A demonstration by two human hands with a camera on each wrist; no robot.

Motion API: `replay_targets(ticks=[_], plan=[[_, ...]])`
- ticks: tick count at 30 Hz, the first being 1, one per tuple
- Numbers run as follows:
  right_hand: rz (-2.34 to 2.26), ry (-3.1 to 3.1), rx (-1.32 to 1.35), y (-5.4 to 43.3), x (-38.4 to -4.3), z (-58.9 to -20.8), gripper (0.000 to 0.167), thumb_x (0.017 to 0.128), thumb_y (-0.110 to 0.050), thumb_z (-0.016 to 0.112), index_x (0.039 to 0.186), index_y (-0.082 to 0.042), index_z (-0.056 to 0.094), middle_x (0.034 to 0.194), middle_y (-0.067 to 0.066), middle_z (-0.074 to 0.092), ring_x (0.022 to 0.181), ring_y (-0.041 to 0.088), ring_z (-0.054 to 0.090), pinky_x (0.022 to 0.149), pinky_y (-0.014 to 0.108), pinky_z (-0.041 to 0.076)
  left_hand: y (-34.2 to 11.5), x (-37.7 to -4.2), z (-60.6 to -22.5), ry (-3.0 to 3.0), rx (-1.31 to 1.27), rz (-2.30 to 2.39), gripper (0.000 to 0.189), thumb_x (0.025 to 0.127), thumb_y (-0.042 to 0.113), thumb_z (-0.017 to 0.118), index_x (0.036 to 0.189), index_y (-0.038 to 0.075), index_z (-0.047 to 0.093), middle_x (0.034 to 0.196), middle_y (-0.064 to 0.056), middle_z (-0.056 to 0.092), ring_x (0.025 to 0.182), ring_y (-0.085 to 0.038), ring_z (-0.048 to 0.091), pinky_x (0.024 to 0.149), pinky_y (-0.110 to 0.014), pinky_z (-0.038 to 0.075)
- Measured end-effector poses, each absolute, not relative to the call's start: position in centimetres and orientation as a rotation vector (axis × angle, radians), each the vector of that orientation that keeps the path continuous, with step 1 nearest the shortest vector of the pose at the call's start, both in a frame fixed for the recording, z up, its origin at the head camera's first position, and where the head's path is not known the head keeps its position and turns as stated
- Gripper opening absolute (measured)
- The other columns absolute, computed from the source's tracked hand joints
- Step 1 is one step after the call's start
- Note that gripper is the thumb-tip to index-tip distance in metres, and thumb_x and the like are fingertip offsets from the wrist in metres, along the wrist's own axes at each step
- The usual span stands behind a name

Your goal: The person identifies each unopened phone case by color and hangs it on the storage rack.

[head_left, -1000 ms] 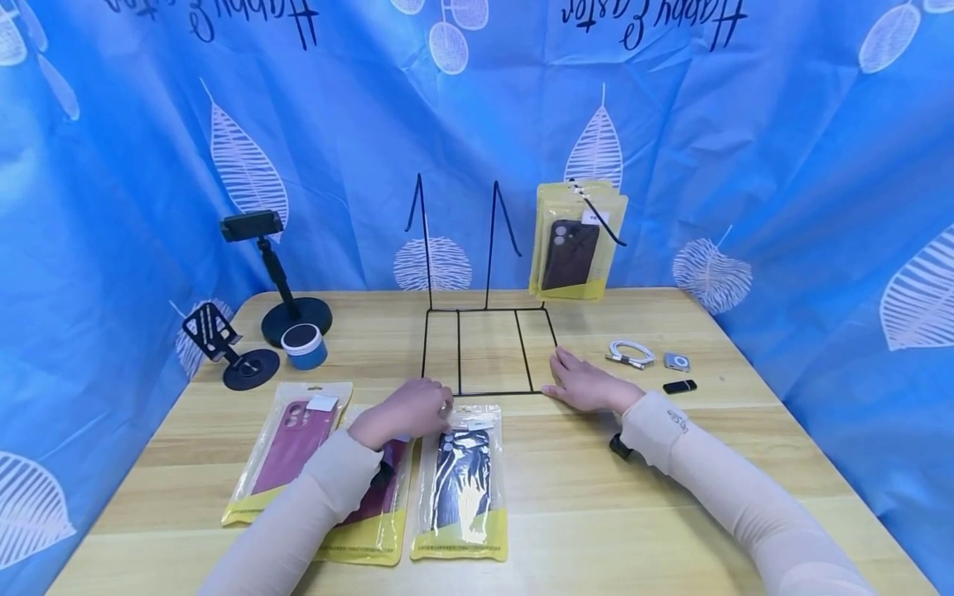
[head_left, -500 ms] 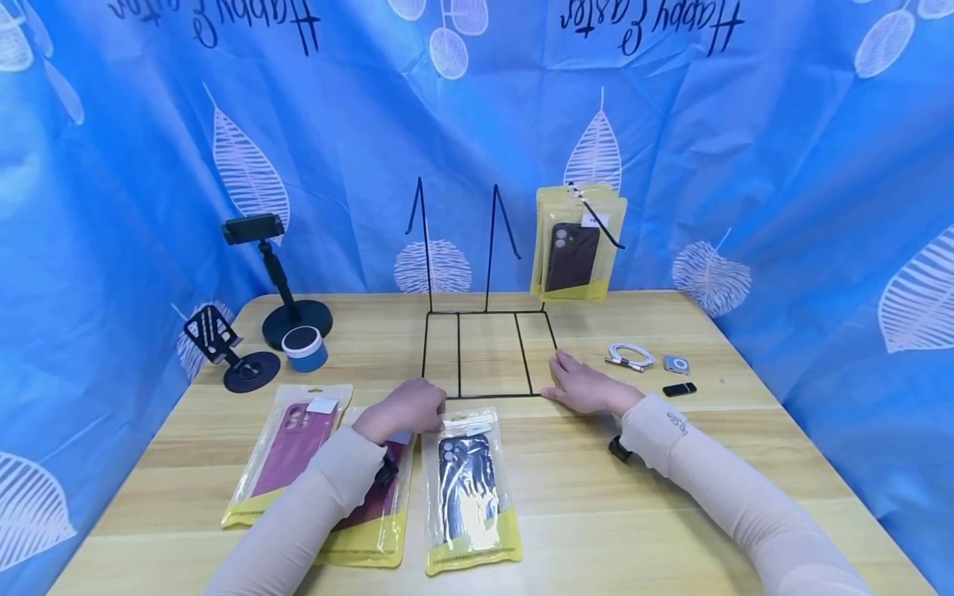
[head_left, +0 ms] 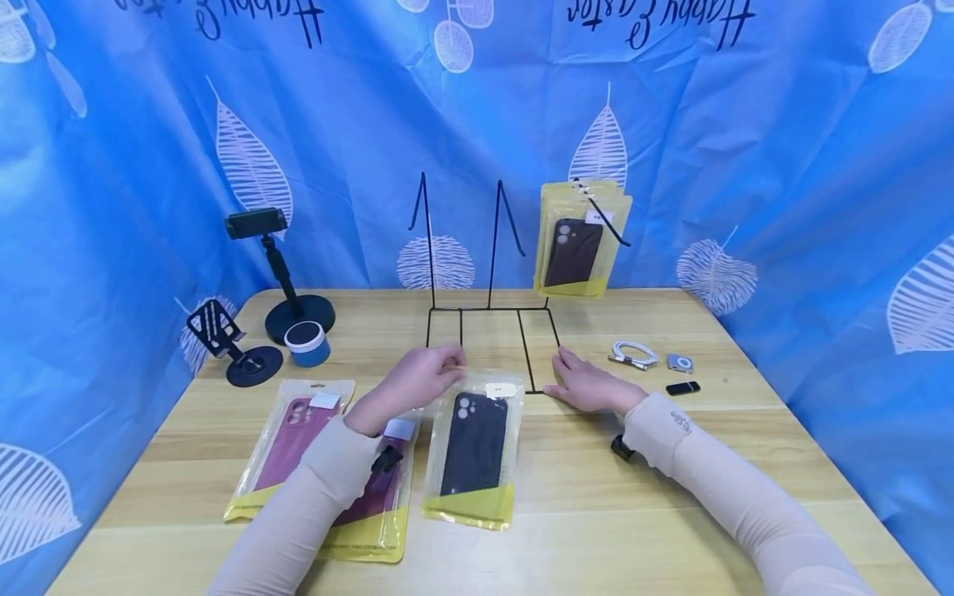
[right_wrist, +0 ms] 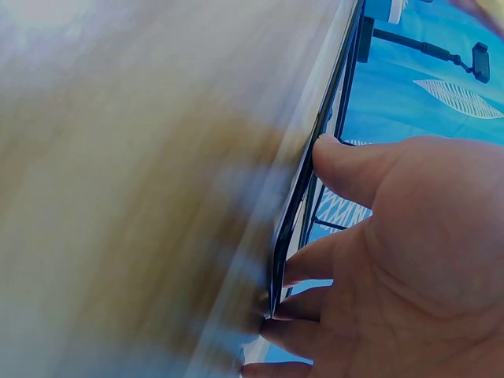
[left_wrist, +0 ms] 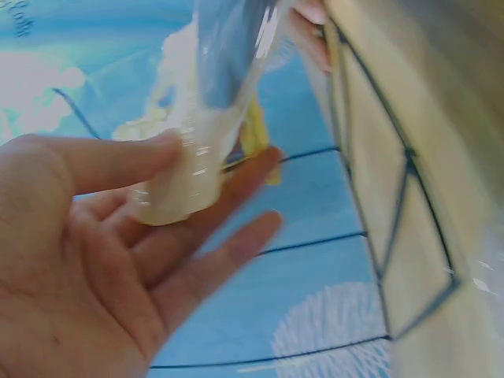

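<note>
My left hand [head_left: 421, 377] pinches the top edge of a clear-and-yellow pouch holding a dark phone case [head_left: 474, 447]. In the left wrist view, the thumb and fingers hold the clear pouch [left_wrist: 185, 177]. The pouch is raised and tilted in front of a black wire display rack [head_left: 527, 352]. My right hand [head_left: 589, 382] rests on the rack's front right corner, fingers fairly straight; in the right wrist view its thumb and fingers touch the wire [right_wrist: 277, 260]. Under and beside my left forearm lie two pouches with phone cases, one pink [head_left: 291, 439] and one purple [head_left: 365, 530].
Yellow pouches with a dark case [head_left: 574, 252] hang on the rack's right hook. Two black phone stands [head_left: 298, 314] and a blue jar [head_left: 307, 348] stand at the left. A white cable [head_left: 633, 354], a small silver player [head_left: 680, 362] and a black stick [head_left: 682, 387] lie at the right.
My left hand has lifted the pouch with the dark case by its top edge and moved it forward, toward the rack. My right hand has stayed on the rack's corner.
</note>
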State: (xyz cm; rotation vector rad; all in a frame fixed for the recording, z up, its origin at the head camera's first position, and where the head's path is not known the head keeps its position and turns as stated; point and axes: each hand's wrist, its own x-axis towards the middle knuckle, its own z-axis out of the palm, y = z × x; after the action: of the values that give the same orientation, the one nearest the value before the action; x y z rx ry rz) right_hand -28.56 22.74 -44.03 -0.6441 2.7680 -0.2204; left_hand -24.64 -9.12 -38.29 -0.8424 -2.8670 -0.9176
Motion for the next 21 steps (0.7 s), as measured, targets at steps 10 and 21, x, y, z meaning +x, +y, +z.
replay_targets(ticks=[10, 21], plan=[[-0.213, 2.772, -0.658, 22.9, -28.7, -44.1, 0.075, 0.106, -0.043, 0.040, 0.155, 0.009, 0.016, 0.162, 0.032, 0.005, 0.151, 0.044, 0.011, 0.121, 0.058, 0.017, -7.1, -24.4, -34.0, -2.436, -0.806, -1.326, 0.011, 0.098, 0.020, 0.064, 0.102, 0.010, 0.067, 0.076, -0.003, 0.069, 0.050, -0.013, 0.042, 0.046, -0.025, 0.035], [-0.226, 2.757, -0.669, 23.0, -28.9, -44.2, 0.075, 0.106, -0.044, 0.040, 0.155, 0.007, 0.014, 0.162, 0.032, 0.004, 0.151, 0.044, 0.011, 0.121, 0.059, 0.019, -5.3, -25.9, -30.2, -2.177, -0.773, -1.354, 0.012, 0.098, 0.019, 0.064, 0.101, 0.008, 0.067, 0.073, -0.005, 0.065, 0.049, -0.016, 0.041, 0.044, -0.024, 0.033]])
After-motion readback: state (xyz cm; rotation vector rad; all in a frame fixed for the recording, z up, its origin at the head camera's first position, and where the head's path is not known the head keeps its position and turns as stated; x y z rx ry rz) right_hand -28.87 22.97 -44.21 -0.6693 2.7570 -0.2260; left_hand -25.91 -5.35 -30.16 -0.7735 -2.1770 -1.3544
